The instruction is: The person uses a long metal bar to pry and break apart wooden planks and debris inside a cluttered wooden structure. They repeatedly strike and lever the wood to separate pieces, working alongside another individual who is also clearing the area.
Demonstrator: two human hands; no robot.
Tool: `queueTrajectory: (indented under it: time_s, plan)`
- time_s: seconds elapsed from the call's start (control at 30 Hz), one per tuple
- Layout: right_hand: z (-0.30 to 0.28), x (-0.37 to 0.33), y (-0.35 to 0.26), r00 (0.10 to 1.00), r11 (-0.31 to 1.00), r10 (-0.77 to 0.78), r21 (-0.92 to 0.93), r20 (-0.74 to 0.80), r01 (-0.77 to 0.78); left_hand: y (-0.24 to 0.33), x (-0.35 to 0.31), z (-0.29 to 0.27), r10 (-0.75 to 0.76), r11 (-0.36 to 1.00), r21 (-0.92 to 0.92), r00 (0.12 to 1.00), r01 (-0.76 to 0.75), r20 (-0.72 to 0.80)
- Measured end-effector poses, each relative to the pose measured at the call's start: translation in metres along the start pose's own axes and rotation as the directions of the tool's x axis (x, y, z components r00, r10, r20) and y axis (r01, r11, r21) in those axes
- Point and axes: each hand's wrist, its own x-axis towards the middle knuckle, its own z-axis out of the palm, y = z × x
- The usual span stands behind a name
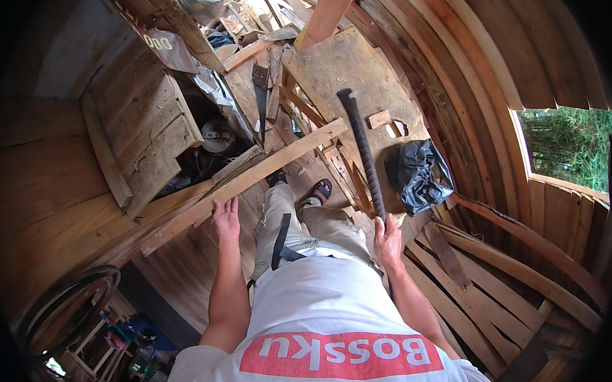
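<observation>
My right hand [388,241] is closed around the lower end of a long black rod [366,151] with a ridged, wrapped surface. The rod leans away from me over a worn wooden board [334,60], and its far end is a slightly wider knob. A long wooden beam [270,162] slants across in front of me from lower left to upper right. My left hand [227,220] is at the beam's near edge, fingers stretched out and fingertips against it. Whether the thumb presses on the beam cannot be told.
A black plastic bag [420,176] and a small wood block [379,119] lie on the board. Beyond the beam is a handsaw [260,90]. A wooden cabinet [136,133] stands at left, loose planks [481,286] at right. A window opening [567,149] shows greenery.
</observation>
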Motion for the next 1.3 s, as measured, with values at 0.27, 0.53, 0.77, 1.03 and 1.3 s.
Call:
queueTrajectory:
  time_s: [0.27,0.53,0.77,1.03,1.3]
  plan:
    - [0.011,0.013,0.008,0.99,0.986,0.067,-0.158,0.124,-0.047,-0.006,-0.001,0.004,-0.034,0.999,-0.02,0.998,0.033,-0.05]
    - [-0.005,0.007,-0.012,0.996,0.999,-0.035,-0.01,0.078,0.036,-0.005,0.004,0.008,-0.042,0.998,-0.047,0.999,0.041,-0.012]
    - [0.022,0.025,0.02,0.976,0.991,0.103,-0.108,0.195,-0.083,-0.008,-0.006,0.014,0.002,1.0,0.019,0.997,-0.001,-0.08]
    - [0.008,0.022,0.004,0.996,0.999,-0.028,0.02,0.082,0.026,-0.007,0.003,0.004,-0.018,1.0,0.007,0.999,0.018,-0.029]
    - [0.028,0.014,-0.004,0.953,0.976,0.07,-0.217,0.296,-0.004,-0.009,0.002,0.006,-0.021,0.999,-0.029,0.997,0.019,-0.069]
